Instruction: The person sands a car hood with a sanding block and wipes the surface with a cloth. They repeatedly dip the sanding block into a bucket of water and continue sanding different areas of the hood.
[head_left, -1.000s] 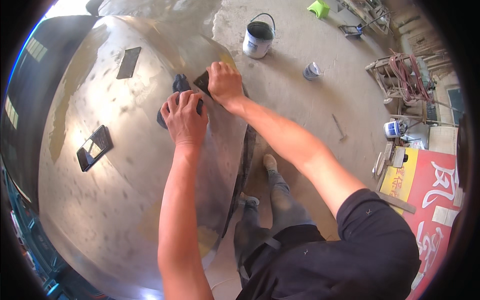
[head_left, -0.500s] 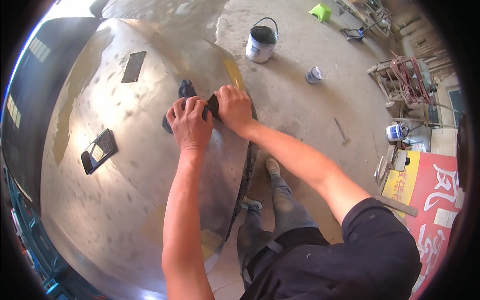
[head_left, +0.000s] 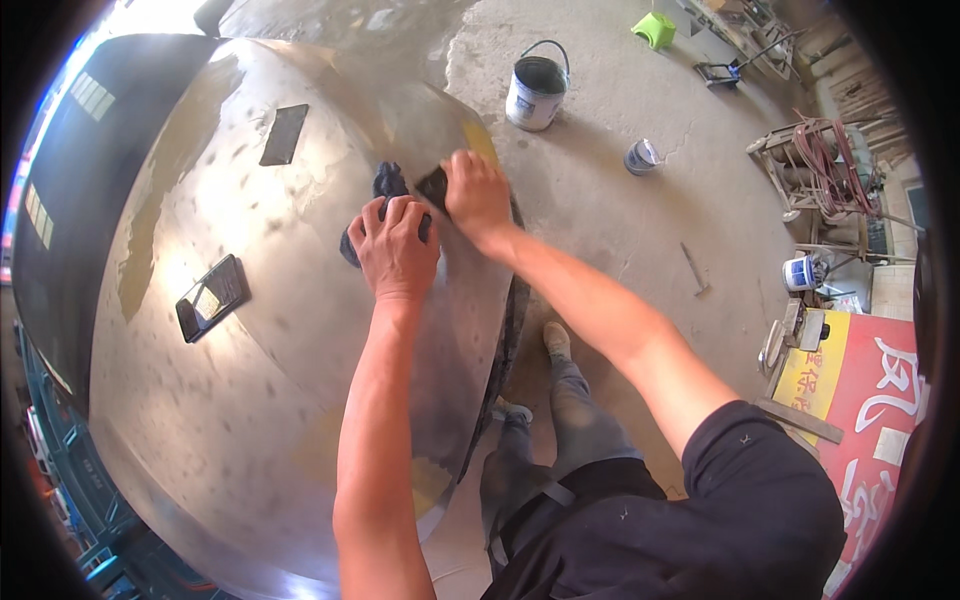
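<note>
A dark blue cloth [head_left: 389, 178] lies crumpled on a curved, sanded metal body panel [head_left: 270, 350] that looks like a car's hood. My left hand [head_left: 398, 245] presses down on the cloth, fingers bent around it. To its right, near the panel's edge, my right hand [head_left: 477, 195] grips a thin black sheet [head_left: 433, 187], which looks like sandpaper, against the surface. Part of the sheet is hidden under the fingers. Another dark rectangular sheet [head_left: 285, 135] rests farther up the panel. A black phone [head_left: 212, 298] sits on the left.
On the floor beyond the panel's right edge stand a white bucket [head_left: 537, 108], a small pail [head_left: 642, 157] and a green stool [head_left: 655, 31]. A hammer-like tool [head_left: 695, 270] lies on the concrete. Farther right are a red hose [head_left: 830, 165] on a rack and a red-yellow sign board [head_left: 870, 400].
My right hand has slid a little away from me along the panel with the black sheet. My left hand stays on the cloth. The whole view has shifted slightly.
</note>
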